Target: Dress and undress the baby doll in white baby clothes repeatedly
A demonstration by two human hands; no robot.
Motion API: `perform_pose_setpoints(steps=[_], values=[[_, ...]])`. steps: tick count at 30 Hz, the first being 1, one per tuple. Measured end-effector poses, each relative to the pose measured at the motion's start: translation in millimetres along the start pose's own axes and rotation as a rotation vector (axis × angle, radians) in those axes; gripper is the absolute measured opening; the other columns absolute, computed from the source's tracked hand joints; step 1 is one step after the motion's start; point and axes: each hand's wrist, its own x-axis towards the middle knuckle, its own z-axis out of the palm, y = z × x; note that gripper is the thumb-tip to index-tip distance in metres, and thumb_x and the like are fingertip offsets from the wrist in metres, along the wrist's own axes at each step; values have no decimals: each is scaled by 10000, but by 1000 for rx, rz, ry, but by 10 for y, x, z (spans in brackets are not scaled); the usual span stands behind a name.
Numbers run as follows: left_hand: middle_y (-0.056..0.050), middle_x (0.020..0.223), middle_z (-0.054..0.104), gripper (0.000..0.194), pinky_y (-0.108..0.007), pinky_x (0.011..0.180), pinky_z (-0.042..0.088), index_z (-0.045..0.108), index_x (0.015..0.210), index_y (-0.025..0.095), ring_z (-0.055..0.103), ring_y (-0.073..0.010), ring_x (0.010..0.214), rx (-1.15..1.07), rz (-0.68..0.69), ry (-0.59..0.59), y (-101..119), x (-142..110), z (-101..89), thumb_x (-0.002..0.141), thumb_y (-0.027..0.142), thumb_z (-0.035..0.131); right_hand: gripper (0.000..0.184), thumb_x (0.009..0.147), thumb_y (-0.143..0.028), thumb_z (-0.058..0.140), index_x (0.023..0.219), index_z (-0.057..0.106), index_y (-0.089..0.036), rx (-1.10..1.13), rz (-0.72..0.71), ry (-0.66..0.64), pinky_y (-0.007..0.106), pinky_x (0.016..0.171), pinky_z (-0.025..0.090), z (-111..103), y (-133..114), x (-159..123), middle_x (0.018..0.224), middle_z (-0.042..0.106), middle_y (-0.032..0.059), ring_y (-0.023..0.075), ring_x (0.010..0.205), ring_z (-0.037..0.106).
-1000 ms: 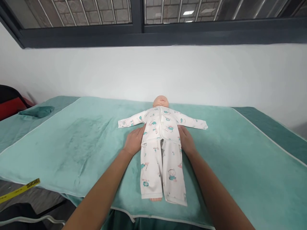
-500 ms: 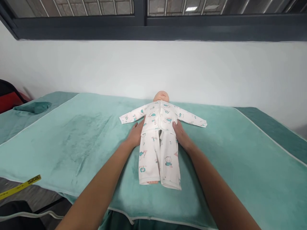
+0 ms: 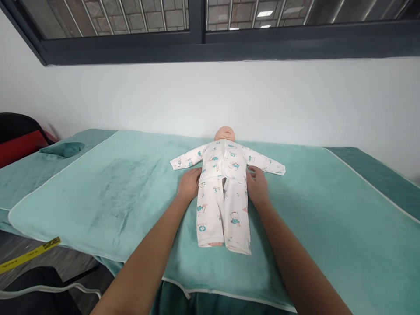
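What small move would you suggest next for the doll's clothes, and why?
I'd perhaps ease the right trouser leg up slightly with the right hand: its hem lies lower and shows no toes, while a foot peeks from the left trouser leg.

The pyjamas (image 3: pixel 235 192) are white with teal and pink prints; the blanket (image 3: pixel 315 210) is pale teal.

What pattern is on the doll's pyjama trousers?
White with small teal and pink cartoon figures, clearest in the head view.

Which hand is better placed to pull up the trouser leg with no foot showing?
Probably the right hand: it is beside the doll on the same side as that trouser leg. The left hand is on the opposite side.
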Motion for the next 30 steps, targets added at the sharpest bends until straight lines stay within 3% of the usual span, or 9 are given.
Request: perform_pose_setpoints(steps=[6, 12, 15, 18, 20, 25, 30], values=[[-69, 1212, 686, 345, -396, 970, 484, 683, 1133, 186, 610, -251, 1115, 23, -49, 31, -25, 0, 8, 890, 189, 437, 431, 849, -336, 449, 1236, 547, -172, -145, -150, -85, 448, 917, 479, -34, 156, -74, 1249, 579, 145, 284, 1088, 579], [-76, 1193, 690, 331, -386, 957, 489, 681, 1110, 187, 615, -250, 1104, 49, -76, 33, -2, -8, -7, 876, 162, 449, 383, 877, -212, 409, 1223, 571, -183, -467, -231, -167, 477, 968, 415, -144, 75, -325, 1247, 615, 156, 333, 1165, 541], [-106, 1196, 684, 398, -416, 953, 486, 630, 1220, 171, 613, -276, 1106, 66, -98, 47, 53, -56, -45, 871, 144, 441, 385, 923, -244, 405, 1279, 548, -213, -581, -260, -205, 471, 1019, 376, -179, 3, -449, 1336, 584, 130, 315, 1240, 506], [-124, 1291, 632, 554, -433, 930, 496, 460, 1415, 174, 610, -284, 1111, 88, -102, 78, 107, -156, -91, 864, 122, 440, 409, 946, -233, 384, 1327, 527, -198, -676, -259, -216, 452, 1080, 323, -213, -40, -550, 1416, 531, 116, 283, 1326, 442], [-96, 1330, 611, 554, -412, 930, 502, 461, 1418, 209, 607, -265, 1123, 97, -45, 86, 128, -251, -113, 871, 121, 442, 419, 959, -212, 343, 1330, 532, -163, -719, -251, -222, 444, 1101, 303, -247, -46, -632, 1439, 512, 114, 266, 1359, 409], [-71, 1256, 654, 390, -389, 939, 515, 689, 1110, 208, 619, -234, 1103, 86, 47, 106, 150, -581, -177, 878, 84, 401, 438, 968, -219, 308, 1323, 552, -141, -699, -271, -182, 448, 1118, 300, -393, 2, -994, 1445, 509, 101, 247, 1383, 387], [-75, 1139, 696, 373, -381, 935, 535, 684, 1066, 188, 634, -211, 1070, -22, 19, 195, 183, -1255, -257, 842, 46, 421, 421, 948, -334, 400, 1301, 577, -189, -435, -269, -188, 484, 1108, 345, -617, -12, -1568, 1411, 544, 88, 277, 1327, 462]])
